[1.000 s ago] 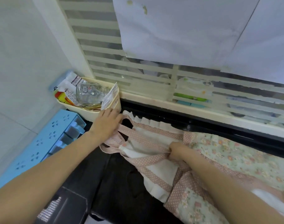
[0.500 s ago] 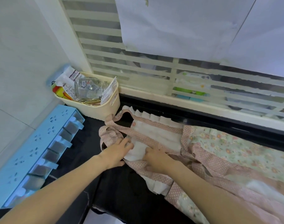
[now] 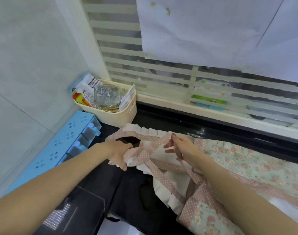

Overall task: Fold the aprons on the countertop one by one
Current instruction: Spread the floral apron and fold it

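A pink polka-dot apron (image 3: pixel 163 168) with white ruffles and a green floral skirt lies on the black countertop (image 3: pixel 131 187), its bib end toward the left. My left hand (image 3: pixel 118 153) grips the bunched left edge of the bib, fingers curled round the cloth. My right hand (image 3: pixel 180 146) pinches a pink dotted strap near the bib's top and lifts it slightly. The floral part (image 3: pixel 246 163) spreads to the right, partly under my right forearm.
A cream basket (image 3: pixel 117 114) full of packets stands at the back left by the wall. A light blue plastic rack (image 3: pixel 60 150) lies along the left wall. A black box (image 3: pixel 72 216) sits near the front edge. A slatted window runs behind.
Both hands rose from pressing flat on the bib. The left now grips the bib's left edge and the right has picked up a strap.
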A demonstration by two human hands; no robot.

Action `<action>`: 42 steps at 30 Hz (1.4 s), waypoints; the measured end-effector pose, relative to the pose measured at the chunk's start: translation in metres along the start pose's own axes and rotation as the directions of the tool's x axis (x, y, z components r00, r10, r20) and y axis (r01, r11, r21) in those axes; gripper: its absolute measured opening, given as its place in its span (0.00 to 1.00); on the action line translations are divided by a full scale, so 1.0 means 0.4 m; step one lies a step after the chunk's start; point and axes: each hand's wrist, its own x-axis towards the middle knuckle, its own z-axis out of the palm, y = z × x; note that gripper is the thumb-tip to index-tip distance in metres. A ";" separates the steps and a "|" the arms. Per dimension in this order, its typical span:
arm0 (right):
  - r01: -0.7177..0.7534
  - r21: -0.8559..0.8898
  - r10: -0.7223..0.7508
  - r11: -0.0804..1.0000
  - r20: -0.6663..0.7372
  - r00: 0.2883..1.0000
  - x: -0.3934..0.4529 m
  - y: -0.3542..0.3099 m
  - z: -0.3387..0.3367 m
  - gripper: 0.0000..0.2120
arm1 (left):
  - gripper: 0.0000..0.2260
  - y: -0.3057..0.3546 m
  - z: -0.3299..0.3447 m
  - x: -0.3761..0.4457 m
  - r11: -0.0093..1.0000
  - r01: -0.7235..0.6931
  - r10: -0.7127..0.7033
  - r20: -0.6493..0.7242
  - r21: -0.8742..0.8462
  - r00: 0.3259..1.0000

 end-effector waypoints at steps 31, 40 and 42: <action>-0.081 -0.629 0.122 0.773 0.022 0.992 0.009 -0.013 0.011 0.26 | 0.10 -0.013 -0.042 -0.026 0.946 0.306 -0.316 -0.489 -0.102 0.813; 0.169 -0.716 -0.106 0.677 0.133 0.985 -0.048 -0.033 -0.038 0.25 | 0.37 0.085 -0.112 -0.022 0.956 -0.212 0.171 -0.202 -0.201 0.964; 0.085 -0.737 -0.131 0.671 -0.005 0.991 -0.077 -0.030 -0.130 0.17 | 0.27 0.188 -0.091 0.006 0.904 -0.363 0.311 -0.237 -0.226 0.920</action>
